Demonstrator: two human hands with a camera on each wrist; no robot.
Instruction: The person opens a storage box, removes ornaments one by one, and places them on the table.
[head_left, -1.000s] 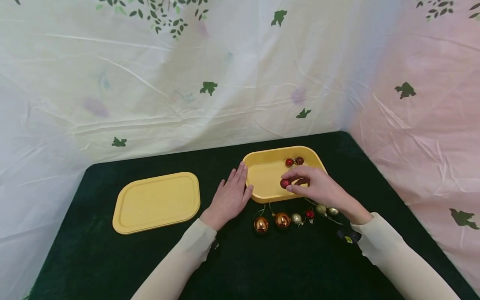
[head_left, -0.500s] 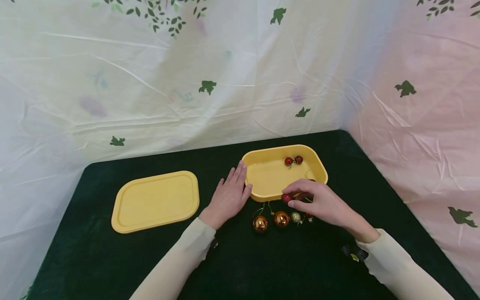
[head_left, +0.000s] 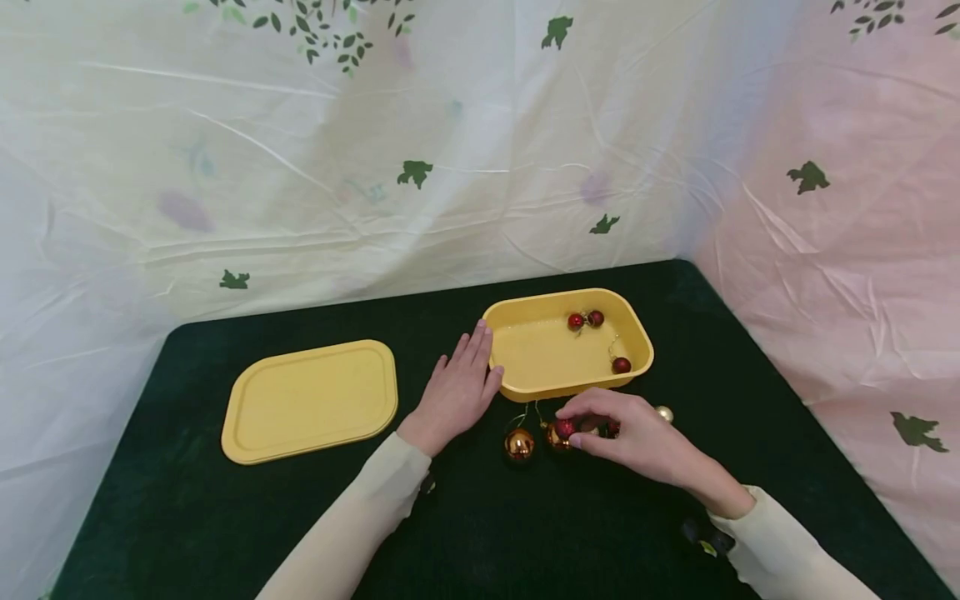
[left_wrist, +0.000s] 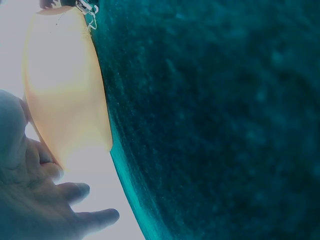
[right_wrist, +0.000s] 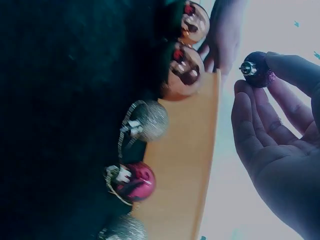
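My right hand [head_left: 641,437] pinches a dark red glitter Christmas bauble [head_left: 565,428] between thumb and fingers, above the row of ornaments before the yellow box [head_left: 536,358]. Its silver cap shows in the right wrist view. Flat along the left side of the box, my left hand [head_left: 456,398] has its fingers straight and touching the wall. Two small red baubles [head_left: 576,322] lie at the back inside the box, and a dark red bauble [head_left: 621,365] sits at its front right. Shiny copper baubles [head_left: 519,445], glitter silver baubles [right_wrist: 152,121] and a red bauble [right_wrist: 141,181] make up the row, partly hidden by my right hand.
A yellow lid [head_left: 311,402] lies flat on the dark green tablecloth [head_left: 480,533], left of my left hand. Patterned white and pink sheets [head_left: 480,167] hang behind and beside the table.
My right hand has drawn back from inside the box toward me, still holding the dark red bauble. The bauble at the box's front right has come into view. My left hand stays put.
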